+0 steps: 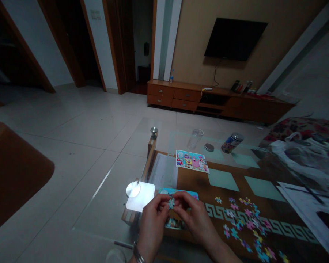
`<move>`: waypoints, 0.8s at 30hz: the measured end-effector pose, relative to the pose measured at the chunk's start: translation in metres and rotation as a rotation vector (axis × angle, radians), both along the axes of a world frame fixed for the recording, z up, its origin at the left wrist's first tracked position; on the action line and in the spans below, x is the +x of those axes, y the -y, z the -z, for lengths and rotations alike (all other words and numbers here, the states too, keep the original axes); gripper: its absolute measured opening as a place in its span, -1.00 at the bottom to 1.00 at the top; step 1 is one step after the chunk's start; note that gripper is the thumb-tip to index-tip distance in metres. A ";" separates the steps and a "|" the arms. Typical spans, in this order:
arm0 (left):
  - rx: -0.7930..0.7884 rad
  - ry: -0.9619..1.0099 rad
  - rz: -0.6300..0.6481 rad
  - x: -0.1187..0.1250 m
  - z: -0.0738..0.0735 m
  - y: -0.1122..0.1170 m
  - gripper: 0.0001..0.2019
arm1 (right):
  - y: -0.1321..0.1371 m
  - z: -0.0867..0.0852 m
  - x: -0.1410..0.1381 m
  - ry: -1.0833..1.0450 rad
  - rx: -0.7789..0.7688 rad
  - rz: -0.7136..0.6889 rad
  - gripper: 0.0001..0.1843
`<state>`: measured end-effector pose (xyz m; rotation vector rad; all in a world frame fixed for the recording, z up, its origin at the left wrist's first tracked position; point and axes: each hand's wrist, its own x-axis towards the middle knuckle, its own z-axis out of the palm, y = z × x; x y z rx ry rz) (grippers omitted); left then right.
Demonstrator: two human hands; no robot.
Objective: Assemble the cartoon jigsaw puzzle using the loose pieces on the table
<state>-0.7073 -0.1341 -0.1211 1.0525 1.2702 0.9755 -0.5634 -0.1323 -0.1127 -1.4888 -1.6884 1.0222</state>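
A small pale puzzle piece [171, 203] is held up between the left hand [155, 212] and the right hand [192, 212], the fingers of both closed on its edges from opposite sides, thumbs below and index fingers above; a two-handed pinch like this probably serves to turn or line up something so slight. It sits just above a colourful picture panel [164, 191] that the hands largely cover, so I cannot tell whether that panel is one sheet or made of joined pieces. Farther off on the surface [192, 179], a cartoon picture card [192, 161] lies flat and face up, perhaps placed there to be glanced at as a guide. Loose pieces [249, 223] are scattered to the right, seemingly spread out so that each can be seen and picked, their knobbed, notched outlines showing pink, yellow, blue and purple. The surface is smooth clear glass over brown wood, with a pale key-pattern band and frosted rectangles. Beyond the card are a clear cylindrical jar [195, 138], a round metallic lid [208, 147] lying flat, and a printed can [232, 142] with a silvery top, while a thin, crumpled plastic bag [307, 160] slumps at the right
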 end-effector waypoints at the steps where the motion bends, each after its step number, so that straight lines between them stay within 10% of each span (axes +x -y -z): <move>1: 0.017 -0.020 0.011 0.000 -0.001 0.000 -0.76 | 0.000 0.001 0.001 -0.003 0.000 -0.002 -0.78; 24: -0.067 0.005 -0.116 -0.005 0.009 0.001 -0.73 | 0.017 0.008 -0.002 0.446 0.287 -0.106 -0.86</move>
